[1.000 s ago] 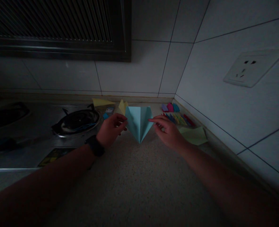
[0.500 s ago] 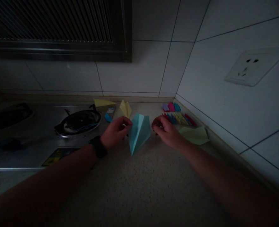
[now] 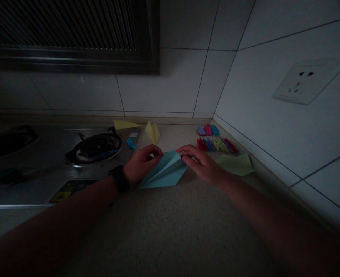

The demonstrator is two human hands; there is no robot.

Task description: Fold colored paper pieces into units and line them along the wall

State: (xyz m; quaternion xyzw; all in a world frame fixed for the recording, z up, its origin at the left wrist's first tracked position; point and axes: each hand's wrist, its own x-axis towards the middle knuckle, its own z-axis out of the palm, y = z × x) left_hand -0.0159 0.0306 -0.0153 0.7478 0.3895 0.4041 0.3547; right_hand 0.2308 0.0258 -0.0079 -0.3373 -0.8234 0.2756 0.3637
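Note:
A light-blue paper airplane (image 3: 166,171) is held over the countertop, its pointed nose toward the lower left and a crease running along its middle. My left hand (image 3: 143,163), with a dark watch (image 3: 119,179) on the wrist, is closed on its upper left edge. On the upper right corner, the thumb and fingers of my right hand (image 3: 200,161) are pinched together. Behind the hands a yellow paper airplane (image 3: 152,132) lies on the counter. A pale green folded sheet (image 3: 236,164) lies beyond my right forearm.
At the left is a gas stove (image 3: 95,148) with a second yellow folded paper (image 3: 126,124) at its back edge. A small blue folded paper (image 3: 131,143) is beside it. Several coloured folded papers (image 3: 216,144) line the right corner. A wall socket (image 3: 308,80) is above.
The blue paper airplane has turned, its nose swinging left and its body flatter and lower. My right hand, apart from it before, has come left onto its corner.

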